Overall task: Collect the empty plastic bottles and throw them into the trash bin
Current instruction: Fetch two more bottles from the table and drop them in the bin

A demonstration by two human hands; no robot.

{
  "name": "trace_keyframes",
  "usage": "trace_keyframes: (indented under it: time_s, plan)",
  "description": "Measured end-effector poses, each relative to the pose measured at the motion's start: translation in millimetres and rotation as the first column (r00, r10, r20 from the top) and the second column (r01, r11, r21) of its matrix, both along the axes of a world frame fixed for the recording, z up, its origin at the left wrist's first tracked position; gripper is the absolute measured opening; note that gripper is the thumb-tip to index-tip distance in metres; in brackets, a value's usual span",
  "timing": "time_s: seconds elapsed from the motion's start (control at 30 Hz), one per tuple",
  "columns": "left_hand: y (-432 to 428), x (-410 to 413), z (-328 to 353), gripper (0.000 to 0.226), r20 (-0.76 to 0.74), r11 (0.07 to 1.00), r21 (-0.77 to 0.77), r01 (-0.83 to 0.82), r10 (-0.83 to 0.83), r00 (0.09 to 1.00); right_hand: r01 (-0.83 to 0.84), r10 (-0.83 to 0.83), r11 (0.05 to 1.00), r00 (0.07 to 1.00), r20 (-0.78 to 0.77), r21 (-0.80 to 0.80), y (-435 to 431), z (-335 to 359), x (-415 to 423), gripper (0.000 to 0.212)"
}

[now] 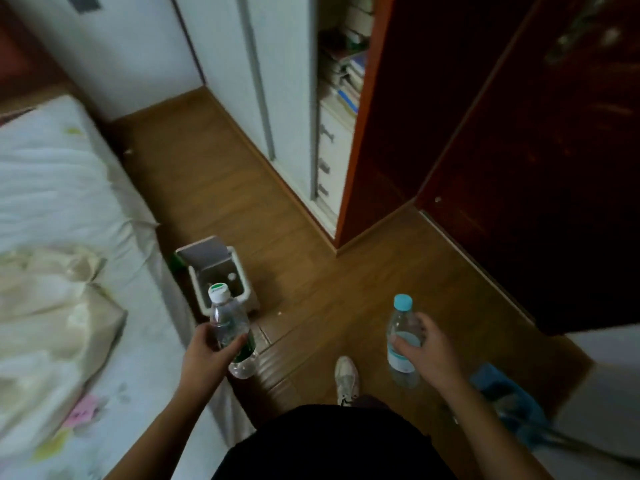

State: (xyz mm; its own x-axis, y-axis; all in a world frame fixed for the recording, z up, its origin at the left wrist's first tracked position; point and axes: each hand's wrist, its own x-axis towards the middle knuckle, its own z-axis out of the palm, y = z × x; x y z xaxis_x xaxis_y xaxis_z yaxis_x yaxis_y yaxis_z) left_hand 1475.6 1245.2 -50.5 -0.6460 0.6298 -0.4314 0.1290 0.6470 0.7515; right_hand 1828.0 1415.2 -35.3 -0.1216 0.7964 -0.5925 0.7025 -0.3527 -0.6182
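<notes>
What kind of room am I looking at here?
Most likely a bedroom: a bed with floral bedding on the left, a white wardrobe opposite, and a small bin beside the bed.

Two plastic bottles: one green-labelled bottle (230, 327) at lower centre, one blue-capped bottle (401, 327) at lower right. Two hands: left hand (207, 351), right hand (427, 344). One trash bin (252, 299) mid-frame. One shoe (346, 375) at bottom centre.

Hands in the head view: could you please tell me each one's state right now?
Left hand: holding the clear plastic bottle with the green-and-white cap.
Right hand: holding the clear plastic bottle with the light-blue cap.
</notes>
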Motion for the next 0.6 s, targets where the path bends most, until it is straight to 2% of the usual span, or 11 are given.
trace_keyframes:
  time_s: [0.17,0.37,0.5,0.6]
  plan:
    - [-31,-14,-7,0.039,-0.063,0.947,-0.072,-0.312,0.308,0.949,-0.298,0.300,0.953,0.954,-0.013,0.057,79,-2,-102,0.081]
    - [-85,-23,-13,0.043,-0.108,0.775,-0.094,-0.625,0.617,0.780,-0.587,0.595,0.801,0.802,-0.054,0.121,120,0,-233,0.079]
    - [-98,-44,-20,0.049,-0.077,0.680,-0.105,-0.726,0.722,0.687,-0.682,0.691,0.720,0.721,-0.051,0.127,131,-6,-308,0.079]
    - [-93,-83,-28,0.051,-0.092,0.671,-0.102,-0.735,0.729,0.678,-0.722,0.730,0.682,0.682,-0.045,0.117,131,-14,-355,0.078]
